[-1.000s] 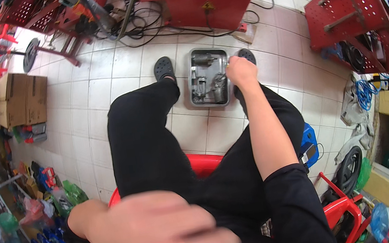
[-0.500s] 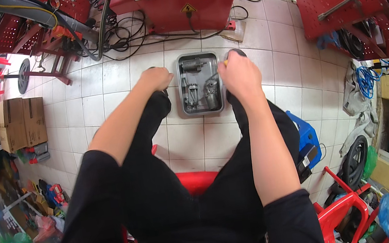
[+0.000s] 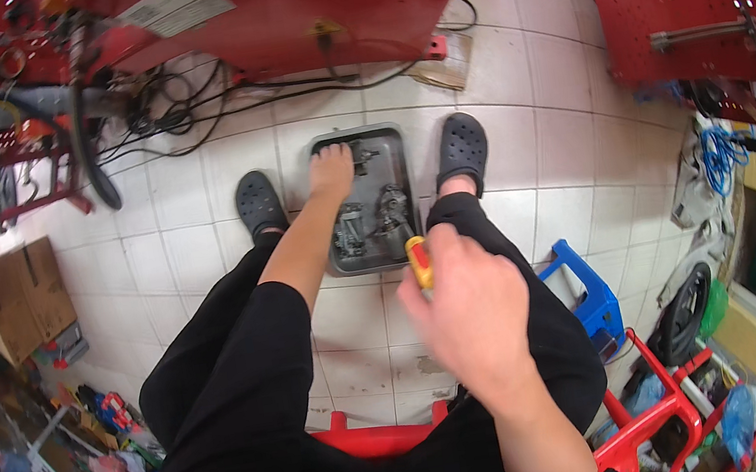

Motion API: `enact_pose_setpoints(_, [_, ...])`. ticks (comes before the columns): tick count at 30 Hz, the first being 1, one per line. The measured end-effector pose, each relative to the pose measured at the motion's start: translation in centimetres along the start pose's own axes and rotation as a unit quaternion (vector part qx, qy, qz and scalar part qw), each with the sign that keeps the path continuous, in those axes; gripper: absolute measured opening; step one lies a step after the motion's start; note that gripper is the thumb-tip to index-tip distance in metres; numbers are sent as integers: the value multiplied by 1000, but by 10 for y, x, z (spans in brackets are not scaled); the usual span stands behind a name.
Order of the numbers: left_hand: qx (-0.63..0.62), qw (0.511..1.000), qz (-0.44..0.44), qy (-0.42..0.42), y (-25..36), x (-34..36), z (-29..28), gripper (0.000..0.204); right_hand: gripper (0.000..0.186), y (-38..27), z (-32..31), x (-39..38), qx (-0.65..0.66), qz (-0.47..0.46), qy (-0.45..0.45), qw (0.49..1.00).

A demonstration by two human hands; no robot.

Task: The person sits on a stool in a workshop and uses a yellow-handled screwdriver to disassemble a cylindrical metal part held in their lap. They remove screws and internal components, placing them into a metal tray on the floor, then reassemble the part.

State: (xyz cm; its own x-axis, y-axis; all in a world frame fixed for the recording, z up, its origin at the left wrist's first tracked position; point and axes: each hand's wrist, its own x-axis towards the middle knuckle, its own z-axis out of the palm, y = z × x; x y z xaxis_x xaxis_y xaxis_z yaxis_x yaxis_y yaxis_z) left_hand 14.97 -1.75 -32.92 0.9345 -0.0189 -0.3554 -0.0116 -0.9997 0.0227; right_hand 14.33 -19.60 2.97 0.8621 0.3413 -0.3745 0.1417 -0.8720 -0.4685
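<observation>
A grey metal tray [image 3: 374, 267] lies on the floor between my feet, with several metal parts in it. My left hand [image 3: 332, 172] reaches into its far left part, fingers curled over a dark metal cylinder [image 3: 361, 155] that it mostly hides. In my right hand [image 3: 472, 310], in front of the tray's near right corner, is a screwdriver [image 3: 419, 261] with a yellow and red handle. The tool's far end points toward a grey metal housing [image 3: 391, 207] in the tray; whether they touch I cannot tell. Left of that housing lies a bracket-like metal part [image 3: 350, 230].
Dark clogs [image 3: 463, 147] flank the tray. A red cabinet [image 3: 334, 8] with black cables [image 3: 298, 93] stands beyond it. On the right are a blue stool [image 3: 592, 297] and a red chair [image 3: 655, 424]; cardboard boxes [image 3: 23, 294] stand to the left.
My left hand has moved from outside the tray onto the cylinder. My right hand has drawn back toward me with the screwdriver. The whole view has shifted.
</observation>
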Motion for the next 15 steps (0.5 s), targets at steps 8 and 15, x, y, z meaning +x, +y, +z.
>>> enact_pose_setpoints(8, [-51,993,14,-110,-3,14,-22,50,18,5,-1,4,4,-8,2,1000])
enact_pose_setpoints(15, [-510,859,-50,-4,-6,-62,-149,36,17,-4,-4,-16,-29,18,59,998])
